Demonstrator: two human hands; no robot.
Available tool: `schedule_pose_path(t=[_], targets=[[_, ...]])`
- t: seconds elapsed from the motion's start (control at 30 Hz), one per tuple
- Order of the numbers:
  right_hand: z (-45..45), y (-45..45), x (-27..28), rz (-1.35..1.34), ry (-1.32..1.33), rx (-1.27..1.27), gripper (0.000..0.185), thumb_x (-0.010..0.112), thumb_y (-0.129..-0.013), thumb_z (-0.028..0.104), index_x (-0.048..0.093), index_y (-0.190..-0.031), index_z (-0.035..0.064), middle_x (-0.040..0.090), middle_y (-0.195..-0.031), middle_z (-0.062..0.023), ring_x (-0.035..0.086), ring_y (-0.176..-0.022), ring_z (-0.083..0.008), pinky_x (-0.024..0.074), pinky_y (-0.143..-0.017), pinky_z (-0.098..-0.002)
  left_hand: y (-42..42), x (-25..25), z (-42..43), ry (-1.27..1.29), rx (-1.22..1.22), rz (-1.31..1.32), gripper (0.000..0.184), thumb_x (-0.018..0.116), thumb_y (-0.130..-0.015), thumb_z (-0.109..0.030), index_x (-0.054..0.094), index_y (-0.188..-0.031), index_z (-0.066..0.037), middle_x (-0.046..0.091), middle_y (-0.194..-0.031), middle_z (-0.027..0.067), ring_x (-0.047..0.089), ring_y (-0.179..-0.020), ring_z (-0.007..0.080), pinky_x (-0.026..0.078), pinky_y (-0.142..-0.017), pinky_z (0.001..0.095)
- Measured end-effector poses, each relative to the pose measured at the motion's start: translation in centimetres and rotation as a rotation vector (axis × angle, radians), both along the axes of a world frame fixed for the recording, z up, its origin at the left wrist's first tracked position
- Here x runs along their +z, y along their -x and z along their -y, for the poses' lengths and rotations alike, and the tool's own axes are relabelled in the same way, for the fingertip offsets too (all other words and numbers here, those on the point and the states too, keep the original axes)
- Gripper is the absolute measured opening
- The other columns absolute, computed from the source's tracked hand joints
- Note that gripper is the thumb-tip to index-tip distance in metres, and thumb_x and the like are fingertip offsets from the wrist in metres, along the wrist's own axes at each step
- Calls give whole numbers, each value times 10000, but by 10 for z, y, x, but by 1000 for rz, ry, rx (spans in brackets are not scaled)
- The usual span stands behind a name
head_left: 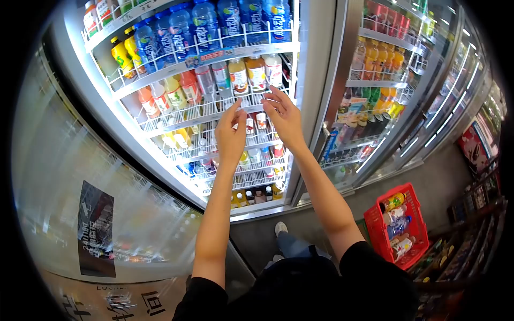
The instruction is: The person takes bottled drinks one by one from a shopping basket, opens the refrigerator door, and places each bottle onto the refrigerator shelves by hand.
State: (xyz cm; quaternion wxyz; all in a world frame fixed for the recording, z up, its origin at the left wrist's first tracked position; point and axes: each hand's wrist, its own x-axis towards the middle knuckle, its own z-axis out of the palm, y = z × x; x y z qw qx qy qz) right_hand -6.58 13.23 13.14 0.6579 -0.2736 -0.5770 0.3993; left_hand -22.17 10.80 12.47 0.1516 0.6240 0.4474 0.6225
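Both my arms reach toward a lit drinks fridge with wire shelves (203, 109). My left hand (231, 134) is in front of the second shelf, fingers apart and curved, holding nothing. To its right, my right hand (284, 119) is also empty, its fingers spread just below a white-labelled bottle (272, 70). Beside that bottle stand an orange-labelled bottle (256, 74) and a cream-coloured bottle (237, 76). Farther left on this shelf are a red drink bottle (190, 85) and several others. Blue bottles (204, 27) fill the shelf above.
The open fridge door (134, 214) stands to my left. A red basket (378, 235) with several bottles is on the floor at my right, near a dark rack (466, 230). More glass-door fridges (369, 85) line the wall to the right.
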Motion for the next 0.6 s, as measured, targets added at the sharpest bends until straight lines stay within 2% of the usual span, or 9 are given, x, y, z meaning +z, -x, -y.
schedule_pose_path(t=[0.03, 0.07, 0.23, 0.3, 0.43, 0.47, 0.53, 0.6], targets=[[7, -11, -3, 11, 2, -18, 567, 684, -947, 135, 447, -1439, -18, 594, -1296, -175, 613, -1175, -217, 499, -973, -306, -6, -5, 3, 86, -43, 54, 338, 630, -967, -124, 632, -1297, -52, 690, -1122, 148, 684, -881, 169, 531, -769, 294], [12, -22, -6, 26, 6, -41, 568, 684, -947, 136, 446, -1439, -18, 590, -1299, -175, 615, -1169, -216, 499, -973, -307, -11, -10, 3, 54, -83, 74, 358, 655, -955, -127, 629, -1304, -50, 693, -1119, 150, 680, -867, 150, 536, -754, 281], [46, -68, -26, 16, 13, -97, 550, 680, -949, 109, 452, -1435, -12, 578, -1302, -160, 627, -1137, -199, 498, -956, -286, -41, -24, 19, 29, -187, 142, 366, 656, -957, -136, 625, -1312, -51, 677, -1168, 136, 676, -918, 161, 543, -787, 290], [61, -88, -40, -37, 25, -120, 512, 680, -941, 94, 488, -1405, -9, 606, -1239, -146, 625, -1099, -164, 529, -902, -271, -55, -35, 27, 88, -179, 101, 359, 656, -956, -133, 631, -1305, -53, 667, -1196, 120, 668, -956, 159, 536, -803, 285], [102, -138, -71, -114, 53, -276, 372, 655, -959, 77, 559, -1305, -23, 652, -1047, -69, 651, -932, -98, 508, -838, -214, -98, -60, 51, 169, -261, 156, 341, 652, -952, -123, 640, -1287, -60, 670, -1185, 77, 657, -955, 142, 527, -784, 271], [114, -153, -80, -116, 67, -315, 372, 655, -959, 77, 559, -1305, -23, 652, -1047, -69, 651, -932, -98, 508, -838, -214, -111, -77, 53, 186, -305, 154, 338, 652, -953, -124, 639, -1284, -59, 670, -1183, 72, 653, -940, 135, 522, -773, 263], [135, -186, -101, -126, 64, -432, 335, 642, -983, 144, 579, -1268, -19, 640, -865, -21, 641, -833, -90, 498, -782, -225, -141, -97, 67, 240, -351, 112, 338, 654, -952, -125, 638, -1283, -59, 671, -1167, 71, 650, -921, 131, 521, -772, 262], [158, -221, -116, -100, 132, -506, 323, 638, -988, 166, 590, -1253, -10, 627, -803, -4, 624, -791, -77, 484, -752, -217, -172, -114, 83, 290, -396, 88, 326, 648, -957, -121, 638, -1276, -58, 663, -1143, 77, 644, -868, 131, 519, -761, 259]])
